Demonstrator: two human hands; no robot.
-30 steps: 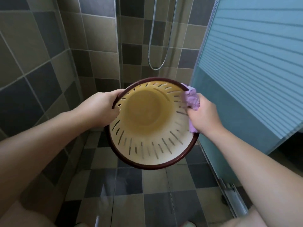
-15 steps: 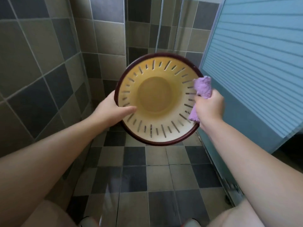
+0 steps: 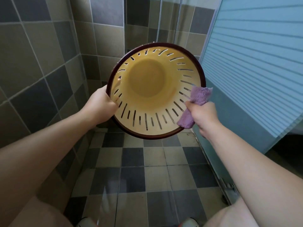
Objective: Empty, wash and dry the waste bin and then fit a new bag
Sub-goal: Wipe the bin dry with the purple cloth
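Head view looks down on a waste bin (image 3: 152, 102) held up in the air over a tiled floor (image 3: 152, 177), its open mouth turned toward the camera so the whole inside shows. Its inner wall is yellowish and pierced by a ring of narrow slots; the rim is dark brown. Nothing lies inside it.

At the lower left of the rim, the left hand (image 3: 100, 104) grips the bin, its fingers curled round the edge and reaching inside, where the tips touch the slotted wall.

At the lower right of the rim, the right hand (image 3: 200, 114) is closed round a purple cloth (image 3: 193, 105). One end of the cloth sticks up above the fist and lies against the inner wall just inside the rim; the other end hangs below the fist over the rim's lower right edge.

Both bare forearms reach in from the bottom corners of the view.

Grey and beige tiles cover the wall (image 3: 41, 63) on the left and behind the bin, meeting in a corner. On the right stands a frosted glass door (image 3: 255, 63) with horizontal stripes, its metal track (image 3: 227, 189) running along the right edge of the floor. Two thin lengths of shower hose (image 3: 177, 22) hang down the back wall above the bin.
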